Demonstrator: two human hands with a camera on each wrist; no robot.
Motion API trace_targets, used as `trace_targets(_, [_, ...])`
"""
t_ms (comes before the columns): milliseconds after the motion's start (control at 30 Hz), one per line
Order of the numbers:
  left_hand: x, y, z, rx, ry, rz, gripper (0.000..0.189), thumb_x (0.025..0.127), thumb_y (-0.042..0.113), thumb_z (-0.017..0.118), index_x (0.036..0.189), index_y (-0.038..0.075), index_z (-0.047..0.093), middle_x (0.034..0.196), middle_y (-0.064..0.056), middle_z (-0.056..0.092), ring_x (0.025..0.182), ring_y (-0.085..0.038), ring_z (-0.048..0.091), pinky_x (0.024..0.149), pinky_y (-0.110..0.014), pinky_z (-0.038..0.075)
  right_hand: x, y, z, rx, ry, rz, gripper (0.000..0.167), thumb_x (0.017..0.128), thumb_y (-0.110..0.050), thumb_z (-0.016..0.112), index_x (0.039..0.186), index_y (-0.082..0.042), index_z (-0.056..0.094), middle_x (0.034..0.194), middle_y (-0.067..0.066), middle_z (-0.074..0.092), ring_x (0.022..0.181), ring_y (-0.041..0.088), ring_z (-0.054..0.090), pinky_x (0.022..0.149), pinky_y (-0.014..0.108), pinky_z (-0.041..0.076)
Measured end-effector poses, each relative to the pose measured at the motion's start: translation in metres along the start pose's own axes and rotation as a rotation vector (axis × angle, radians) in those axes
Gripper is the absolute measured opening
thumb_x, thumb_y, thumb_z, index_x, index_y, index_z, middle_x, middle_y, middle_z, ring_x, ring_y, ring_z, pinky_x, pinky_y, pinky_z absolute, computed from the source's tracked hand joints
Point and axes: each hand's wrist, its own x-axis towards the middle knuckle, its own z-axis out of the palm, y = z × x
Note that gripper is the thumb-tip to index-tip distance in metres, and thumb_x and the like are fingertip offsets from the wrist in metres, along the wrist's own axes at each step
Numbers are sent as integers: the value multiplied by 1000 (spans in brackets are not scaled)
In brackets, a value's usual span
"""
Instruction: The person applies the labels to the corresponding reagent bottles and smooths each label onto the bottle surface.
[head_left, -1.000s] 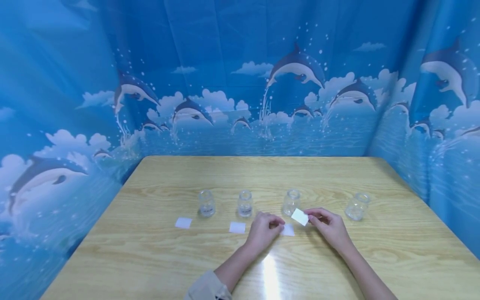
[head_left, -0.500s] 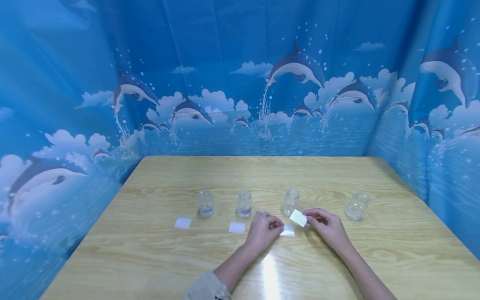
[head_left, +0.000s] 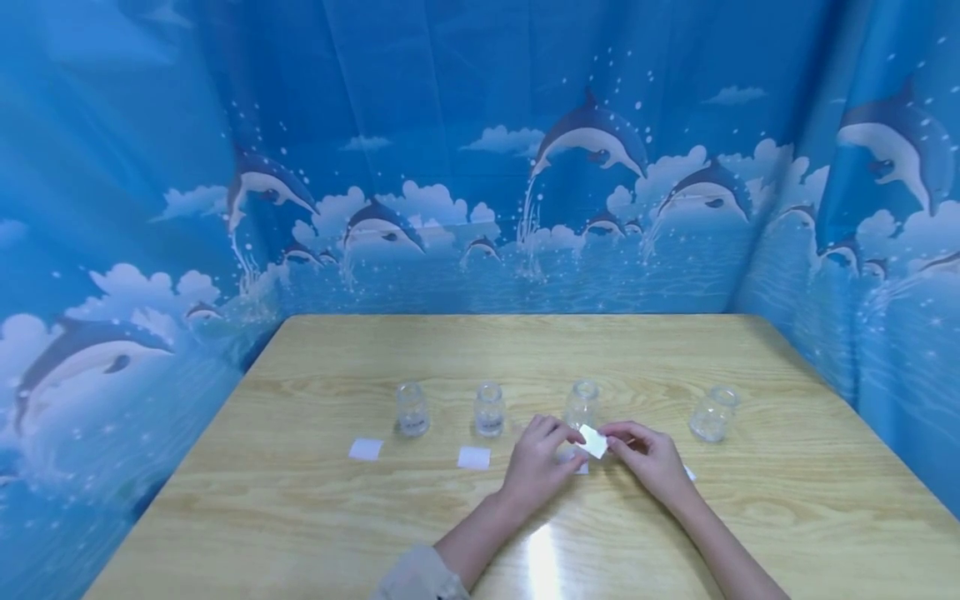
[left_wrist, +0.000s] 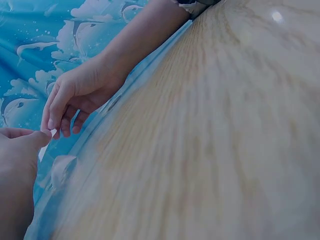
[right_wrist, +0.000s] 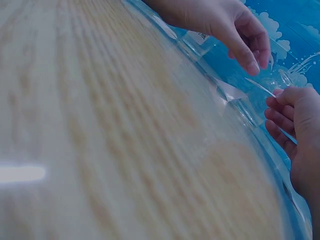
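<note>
My right hand (head_left: 648, 460) pinches a small white paper square (head_left: 593, 442) by its right edge, between thumb and fingertips. The square is tilted above the table, in front of the third glass jar (head_left: 582, 400). My left hand (head_left: 542, 462) reaches in from the left, thumb and forefinger spread apart, with the forefinger right at the square's left corner. Beneath it lies another paper square (head_left: 581, 468), mostly hidden by the left hand. In the right wrist view the held square (right_wrist: 260, 87) appears edge-on, pointing towards the left thumb (right_wrist: 248, 62).
Two jars (head_left: 412, 410) (head_left: 490, 410) with dark print near their bases stand to the left, and another jar (head_left: 714, 414) to the right. White squares (head_left: 366, 449) (head_left: 474, 457) lie before the left jars. Another square (head_left: 690, 473) peeks out behind the right wrist. A dolphin-print curtain (head_left: 480, 167) surrounds the wooden table (head_left: 300, 517).
My left hand has moved up and right from the lying square to the held one, its thumb and forefinger parting. The right hand has shifted slightly left and down with its square.
</note>
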Motion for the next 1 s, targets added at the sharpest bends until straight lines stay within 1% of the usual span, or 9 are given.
trace_targets(67, [2, 3, 3, 6, 0, 54, 22, 71, 22, 79, 88, 15, 66, 88, 7, 57, 83, -7, 49, 77, -11, 39, 1, -3, 0, -5, -2, 11, 12, 82, 9, 61, 93, 8, 64, 80, 16, 66, 69, 17, 60, 62, 17, 48])
trace_targets(133, [3, 5, 5, 4, -10, 72, 22, 71, 23, 79, 88, 16, 66, 89, 7, 57, 83, -7, 48, 78, -11, 38, 1, -6, 1, -7, -5, 15, 12, 82, 9, 61, 93, 8, 65, 80, 15, 66, 69, 18, 61, 62, 18, 49])
trace_targets(300, [4, 6, 8, 23, -24, 64, 16, 74, 23, 76, 86, 17, 67, 90, 8, 58, 84, -6, 49, 79, -11, 37, 2, -8, 1, -1, -7, 35, 12, 82, 7, 61, 94, 7, 65, 80, 14, 66, 68, 18, 61, 62, 19, 49])
trace_targets(533, [4, 6, 7, 28, 9, 54, 12, 76, 20, 75, 85, 16, 69, 87, 9, 59, 81, -4, 49, 75, -7, 38, 1, -5, 2, 21, -6, 53, 13, 83, 7, 60, 96, 9, 64, 82, 18, 65, 68, 23, 63, 62, 17, 49])
trace_targets(633, [4, 7, 7, 16, 19, 27, 10, 77, 18, 74, 85, 15, 68, 85, 9, 61, 80, -2, 50, 73, -6, 39, 1, 3, 2, 41, 2, 36, 13, 83, 8, 61, 95, 9, 64, 83, 18, 65, 69, 22, 64, 62, 17, 50])
trace_targets(800, [5, 10, 6, -9, 9, -44, 7, 80, 16, 71, 85, 14, 67, 83, 8, 63, 77, -2, 52, 69, -6, 40, -1, 23, 2, 71, 8, 32, 13, 84, 4, 62, 96, 5, 66, 85, 13, 67, 71, 20, 64, 63, 18, 51])
trace_targets(867, [5, 11, 6, -26, 5, -81, 6, 81, 16, 70, 85, 14, 66, 82, 8, 63, 76, -3, 52, 67, -6, 40, -1, 26, 2, 87, 8, 36, 13, 84, 2, 63, 97, 4, 66, 84, 11, 67, 71, 20, 64, 63, 19, 51])
trace_targets(933, [4, 11, 7, -72, 13, -128, 5, 82, 14, 68, 86, 13, 66, 82, 7, 62, 75, -3, 53, 66, -7, 41, -1, 27, 2, 109, 11, 30, 13, 84, 1, 63, 97, 4, 65, 85, 11, 67, 72, 19, 64, 63, 21, 52])
trace_targets(1000, [4, 12, 9, -157, 31, -203, 5, 83, 12, 67, 87, 10, 65, 82, 5, 60, 74, -4, 53, 64, -10, 43, -1, 26, 2, 142, 16, 24, 14, 85, 2, 62, 98, 5, 64, 86, 12, 66, 74, 17, 64, 64, 22, 52])
